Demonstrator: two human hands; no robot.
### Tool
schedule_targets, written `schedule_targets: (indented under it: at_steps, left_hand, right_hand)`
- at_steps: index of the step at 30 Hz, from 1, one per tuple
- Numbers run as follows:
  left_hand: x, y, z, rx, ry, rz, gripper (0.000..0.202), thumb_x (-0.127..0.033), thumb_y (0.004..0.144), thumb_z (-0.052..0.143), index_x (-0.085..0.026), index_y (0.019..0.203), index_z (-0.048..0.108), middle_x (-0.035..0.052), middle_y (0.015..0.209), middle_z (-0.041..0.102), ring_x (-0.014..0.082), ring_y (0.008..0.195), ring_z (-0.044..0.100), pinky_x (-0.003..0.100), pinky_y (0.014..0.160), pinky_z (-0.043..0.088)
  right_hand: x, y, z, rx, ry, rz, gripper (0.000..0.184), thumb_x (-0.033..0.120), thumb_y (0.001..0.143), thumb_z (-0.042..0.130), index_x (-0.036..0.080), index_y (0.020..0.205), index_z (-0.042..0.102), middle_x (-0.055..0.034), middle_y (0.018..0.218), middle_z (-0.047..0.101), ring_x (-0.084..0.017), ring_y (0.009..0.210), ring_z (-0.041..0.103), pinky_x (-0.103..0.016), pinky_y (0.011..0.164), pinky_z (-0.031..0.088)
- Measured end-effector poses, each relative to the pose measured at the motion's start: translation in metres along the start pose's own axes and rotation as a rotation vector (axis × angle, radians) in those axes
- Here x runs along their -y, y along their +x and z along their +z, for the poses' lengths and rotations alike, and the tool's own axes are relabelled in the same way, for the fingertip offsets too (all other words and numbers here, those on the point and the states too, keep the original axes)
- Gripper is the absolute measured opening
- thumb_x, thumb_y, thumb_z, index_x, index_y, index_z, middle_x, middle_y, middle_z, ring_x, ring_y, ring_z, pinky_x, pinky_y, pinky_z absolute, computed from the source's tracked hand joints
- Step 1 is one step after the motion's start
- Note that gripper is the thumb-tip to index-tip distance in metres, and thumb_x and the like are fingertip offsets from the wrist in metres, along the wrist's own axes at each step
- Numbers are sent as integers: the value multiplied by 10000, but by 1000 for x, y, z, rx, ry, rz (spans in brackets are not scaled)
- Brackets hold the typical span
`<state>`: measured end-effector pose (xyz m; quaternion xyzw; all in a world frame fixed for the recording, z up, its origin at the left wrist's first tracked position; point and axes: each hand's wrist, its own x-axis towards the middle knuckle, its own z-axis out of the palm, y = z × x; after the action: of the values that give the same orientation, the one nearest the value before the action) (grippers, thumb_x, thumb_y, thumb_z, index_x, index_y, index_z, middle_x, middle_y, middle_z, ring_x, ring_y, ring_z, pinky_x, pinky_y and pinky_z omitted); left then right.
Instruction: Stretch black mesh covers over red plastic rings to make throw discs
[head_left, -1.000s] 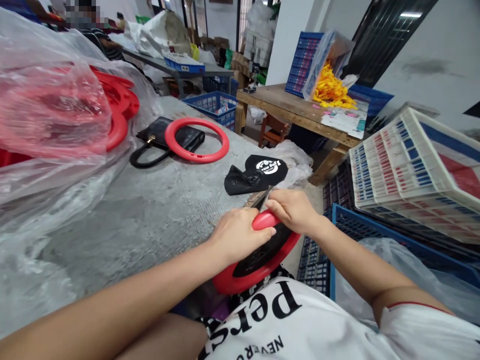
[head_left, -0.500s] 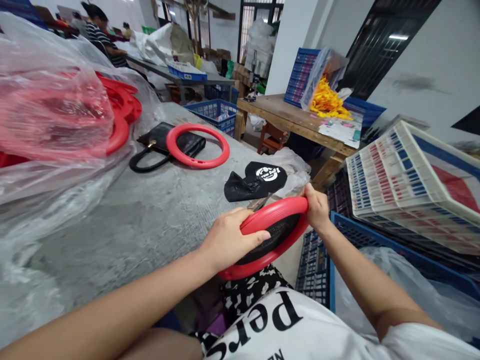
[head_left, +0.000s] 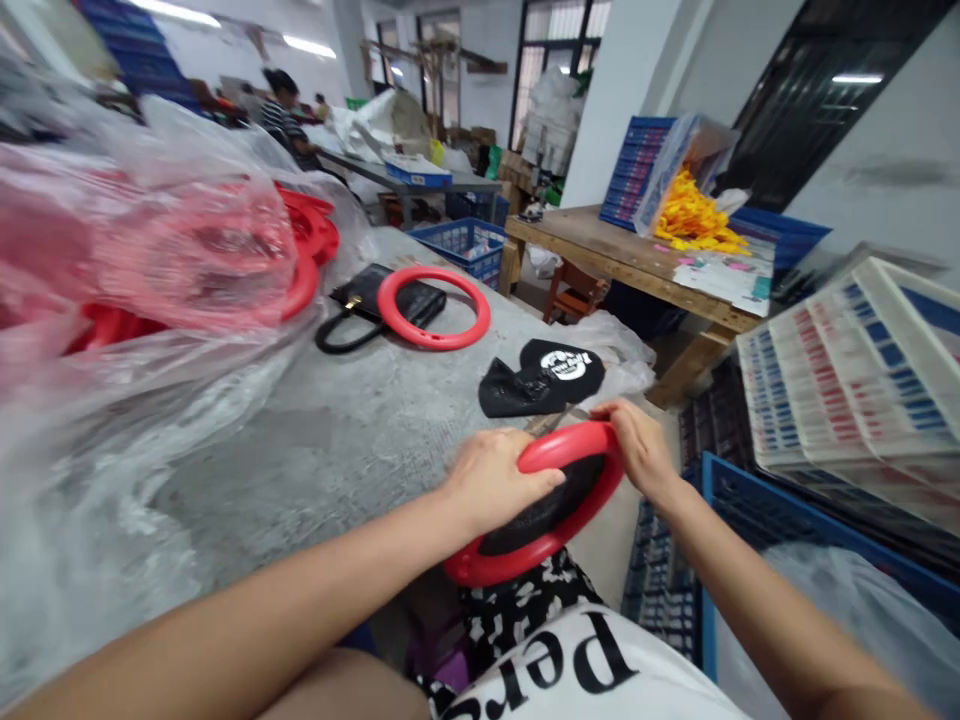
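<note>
A red plastic ring with black mesh stretched inside it (head_left: pixel 544 505) rests against the near edge of the grey table (head_left: pixel 337 440). My left hand (head_left: pixel 491 480) is closed over its left rim, thumb on the mesh. On the ring's far right rim my right hand (head_left: pixel 637 445) grips with curled fingers. A thin metal tool (head_left: pixel 551 420) lies just behind the ring. Beyond it sits a folded black mesh piece with a white logo (head_left: pixel 544 378).
A bare red ring (head_left: pixel 433 307) lies on a black handbag (head_left: pixel 360 310) farther back. Clear bags of red rings (head_left: pixel 165 260) fill the left. Blue and white crates (head_left: pixel 847 390) stand at right. A wooden table holds yellow parts (head_left: pixel 694 220). A person sits far back.
My head has swung, shifting the scene rightward. My right hand moved from the ring's top to its far right rim, and the ring tipped up slightly.
</note>
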<state>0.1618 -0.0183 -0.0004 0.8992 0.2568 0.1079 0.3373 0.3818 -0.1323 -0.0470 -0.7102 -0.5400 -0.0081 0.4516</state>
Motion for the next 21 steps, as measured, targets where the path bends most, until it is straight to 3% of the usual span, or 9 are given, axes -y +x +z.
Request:
schedule_targets:
  at_steps: [2,4,7,11,14,17,21]
  left_hand:
    - [-2,3,5,15,13,25,361,-512,818,697,-205,993,773,75,981,769,273,935,712,383,875,541]
    - [-3,6,10,22,15,21,418,-571,789,708,-199,972,769,88,979,768,297,943,712,405,873,549]
    - [0,9,16,38,-4,2,504,-638,755,714,-188,977,761,105,990,762,326,961,709,437,876,558]
    - [6,5,8,-18,-115,44,562,-630,759,730,-215,1138,728,87,1105,743,306,1055,688,431,952,544]
    - [7,-5,-9,-114,-203,19,544,-650,725,764,-218,1053,733,59,1042,730,262,993,686,379,918,546]
    - [2,-17,-26,-217,-247,68,488,-630,715,797,-212,957,730,37,965,712,219,903,675,335,865,541]
    - [-7,-29,-33,-278,-222,179,453,-599,729,816,-210,944,730,41,962,706,208,893,667,330,868,538]
  right_hand:
    - [19,4,-2,112,-123,-163,498,595,1028,367,217,894,662,-62,856,711,-204,794,650,-319,723,466]
    - [34,6,1,178,-242,-271,504,579,1026,381,226,754,616,-36,699,651,-177,627,586,-307,601,405]
    - [38,8,8,106,-316,-321,589,607,1022,333,230,613,525,-27,563,577,-161,498,513,-317,518,336]
    - [19,19,-4,-23,-256,-126,728,795,941,253,249,561,550,-83,551,624,-218,516,585,-368,522,387]
    - [4,33,-31,-173,-154,102,768,954,790,319,276,523,564,-149,588,653,-273,548,614,-448,558,429]
    - [2,42,-50,-370,10,269,679,931,760,442,304,513,531,-152,565,586,-247,511,544,-487,551,386]
    - [17,39,-44,-457,247,316,553,832,747,558,319,541,578,-134,567,536,-200,468,455,-503,526,338]
